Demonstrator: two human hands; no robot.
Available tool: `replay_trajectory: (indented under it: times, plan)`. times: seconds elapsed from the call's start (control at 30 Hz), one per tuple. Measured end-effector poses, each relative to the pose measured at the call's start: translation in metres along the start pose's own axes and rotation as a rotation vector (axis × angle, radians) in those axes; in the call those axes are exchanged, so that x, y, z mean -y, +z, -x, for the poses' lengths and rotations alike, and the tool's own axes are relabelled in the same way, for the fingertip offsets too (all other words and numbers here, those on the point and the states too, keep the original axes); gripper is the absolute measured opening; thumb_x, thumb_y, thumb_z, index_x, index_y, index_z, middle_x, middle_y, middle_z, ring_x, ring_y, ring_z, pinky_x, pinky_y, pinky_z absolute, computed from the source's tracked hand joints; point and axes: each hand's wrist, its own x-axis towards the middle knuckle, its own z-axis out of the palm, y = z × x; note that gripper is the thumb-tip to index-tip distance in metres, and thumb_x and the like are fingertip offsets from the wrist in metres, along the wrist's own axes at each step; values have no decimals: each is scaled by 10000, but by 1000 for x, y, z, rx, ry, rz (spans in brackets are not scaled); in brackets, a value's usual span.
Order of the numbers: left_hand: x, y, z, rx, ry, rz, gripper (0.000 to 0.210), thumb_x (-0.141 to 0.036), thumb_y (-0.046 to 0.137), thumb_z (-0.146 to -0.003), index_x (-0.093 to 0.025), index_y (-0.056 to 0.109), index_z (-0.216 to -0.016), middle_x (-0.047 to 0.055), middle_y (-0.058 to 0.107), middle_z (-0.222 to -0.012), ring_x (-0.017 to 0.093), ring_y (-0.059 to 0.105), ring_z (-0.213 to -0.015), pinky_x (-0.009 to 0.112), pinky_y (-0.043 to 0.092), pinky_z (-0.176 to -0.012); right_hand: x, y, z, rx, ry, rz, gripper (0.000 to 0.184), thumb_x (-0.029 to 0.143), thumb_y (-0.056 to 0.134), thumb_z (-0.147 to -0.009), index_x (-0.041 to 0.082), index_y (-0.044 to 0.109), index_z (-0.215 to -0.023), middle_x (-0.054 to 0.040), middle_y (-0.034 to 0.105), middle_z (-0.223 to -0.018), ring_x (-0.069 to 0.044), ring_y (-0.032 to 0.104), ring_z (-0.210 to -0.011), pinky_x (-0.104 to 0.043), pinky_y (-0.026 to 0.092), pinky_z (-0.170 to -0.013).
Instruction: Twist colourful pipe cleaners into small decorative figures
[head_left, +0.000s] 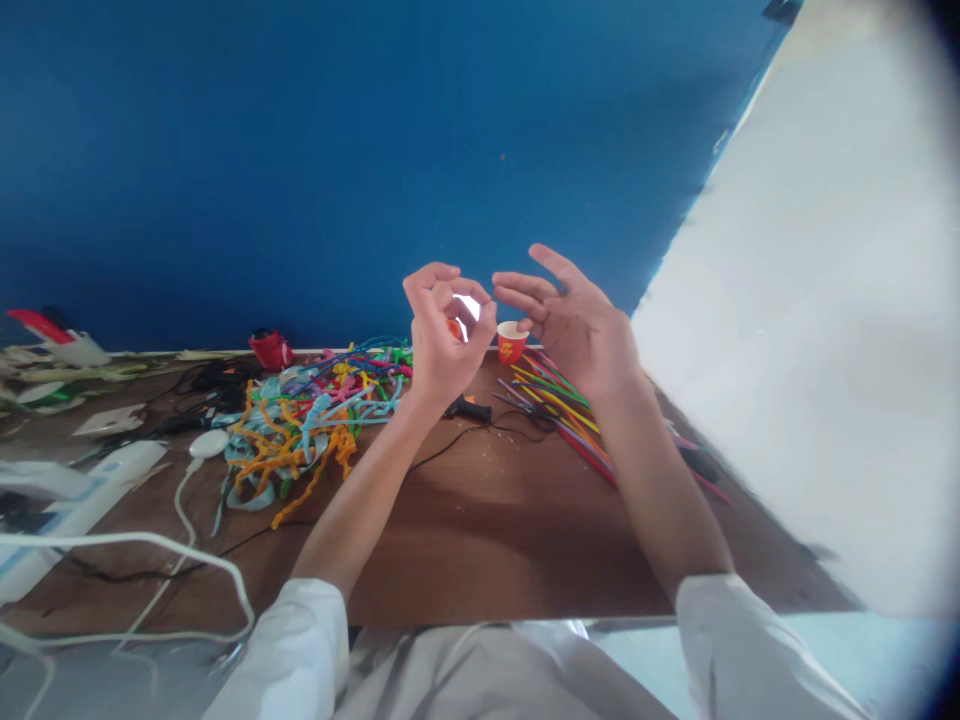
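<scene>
Red cup point(511, 347) stands mid-frame beyond the right hand point(583, 328), its fingers spread wide; the left hand point(436, 345) curls, any hold unclear. Right forearm point(660, 480) partly hides coloured stems point(559, 403); fuzzy tangle point(319, 415) lies left of centre.

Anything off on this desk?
Mainly the tangled pile of colorful pipe cleaners on the left: bent every which way, while the strands on the right lie fairly straight. The red cup stands upright; no spill visible.

Blue wall point(360, 150), brown tabletop point(487, 540), red-and-yellow cup point(511, 348), multicoloured stems point(319, 408), white sleeves point(300, 645)
</scene>
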Motion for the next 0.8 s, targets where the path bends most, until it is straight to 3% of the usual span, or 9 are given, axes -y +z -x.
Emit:
replay_trajectory:
  times: [0.43,0.67,0.8]
  plan:
    - [5,0,-1,4,62,-73,432,-317,635,-917,-271,292,-1176,-34,569,-894,18,466,-507,189,324,-501,-8,2,2,47,-28,89,701,392,662,-819,295,361,-1445,-79,682,-1290,-270,613,-1257,-388,600,-831]
    - [4,2,-3,16,-30,-83,389,-271,622,-918,-258,300,-1136,-50,573,-856,7,421,-471,197,328,-517,-14,4,4,75,-102,130,805,372,722,-793,339,290,-1471,-65,664,-1319,-265,611,-1253,-467,544,-986]
    - [1,0,-1,49,-97,-9,351,-321,603,-935,-270,324,-1141,-40,574,-844,29,430,-494,209,345,-526,-10,6,6,60,-95,160,755,397,717,-813,364,325,-1458,-55,640,-1354,-260,566,-1306,-484,499,-1064]
